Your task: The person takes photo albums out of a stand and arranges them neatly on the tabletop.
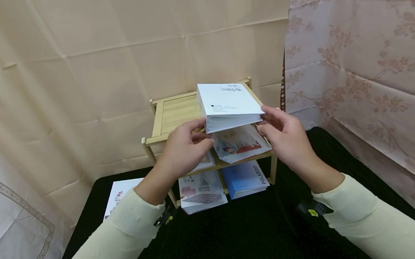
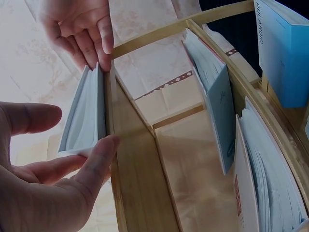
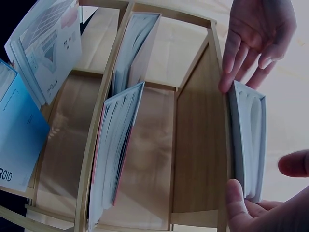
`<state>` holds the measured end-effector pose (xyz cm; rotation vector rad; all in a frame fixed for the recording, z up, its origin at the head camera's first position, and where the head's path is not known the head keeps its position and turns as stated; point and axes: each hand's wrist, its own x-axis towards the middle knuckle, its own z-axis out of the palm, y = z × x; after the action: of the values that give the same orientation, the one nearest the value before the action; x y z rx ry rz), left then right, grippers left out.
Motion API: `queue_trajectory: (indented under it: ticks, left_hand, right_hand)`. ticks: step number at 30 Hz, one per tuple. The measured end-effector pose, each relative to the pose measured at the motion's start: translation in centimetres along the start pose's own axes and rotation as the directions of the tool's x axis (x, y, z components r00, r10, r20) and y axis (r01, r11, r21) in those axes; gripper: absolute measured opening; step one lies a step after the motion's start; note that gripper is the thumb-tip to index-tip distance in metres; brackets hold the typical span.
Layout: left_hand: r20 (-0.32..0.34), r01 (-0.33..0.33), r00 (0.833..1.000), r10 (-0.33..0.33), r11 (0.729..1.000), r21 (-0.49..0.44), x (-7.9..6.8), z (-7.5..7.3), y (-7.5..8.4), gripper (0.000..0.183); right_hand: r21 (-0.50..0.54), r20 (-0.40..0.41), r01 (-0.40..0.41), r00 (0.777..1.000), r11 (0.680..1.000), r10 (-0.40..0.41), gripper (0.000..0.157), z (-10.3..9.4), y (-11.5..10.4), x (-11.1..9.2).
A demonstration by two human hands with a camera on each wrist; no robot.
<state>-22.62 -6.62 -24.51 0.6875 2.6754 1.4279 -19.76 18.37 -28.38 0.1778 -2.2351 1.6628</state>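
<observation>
My cream sleeves [image 1: 109,243] extend over a black cloth [image 1: 251,240]. Grip state: my left hand [image 1: 183,151] and right hand [image 1: 286,133] are spread, thumbs standing off; the fingers touch opposite ends of a thick, white, rectangular album [image 1: 229,99]. Neither hand pinches it. Position: the album lies flat on the right of the top board of a light-wood tiered shelf [image 1: 176,111]. Appearance: stiff white covers, pale page edges toward me, grey lettering at the cover's far end, a dark dot with fine print nearer. Lower tiers: a blue "POLAROID" album [image 1: 244,178] and white albums with printed pictures [image 1: 200,190]. Behind: a creased beige curtain [image 1: 124,40].
</observation>
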Motion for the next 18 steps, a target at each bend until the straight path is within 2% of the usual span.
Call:
queue_trajectory:
  ticks: [4, 9, 18]
  left_hand:
    - [-0.004, 0.004, 1.000, -0.004, 1.000, -0.002, -0.2, 0.0, 0.0, 0.059]
    - [-0.009, 0.007, 1.000, -0.008, 0.999, -0.048, -0.8, 0.0, -0.1, 0.058]
    - [-0.026, -0.021, 1.000, 0.017, 0.992, -0.123, -1.9, -0.1, -0.5, 0.046]
  right_hand:
    - [0.040, -0.024, 0.002, 1.000, 0.999, -0.001, 0.049, -0.1, -0.1, -0.3]
    - [0.026, -0.047, -0.013, 0.999, 1.000, 0.014, 0.046, -0.3, 0.0, -0.7]
    - [0.108, -0.076, 0.032, 0.997, 0.994, -0.024, 0.039, -0.3, 0.0, -1.2]
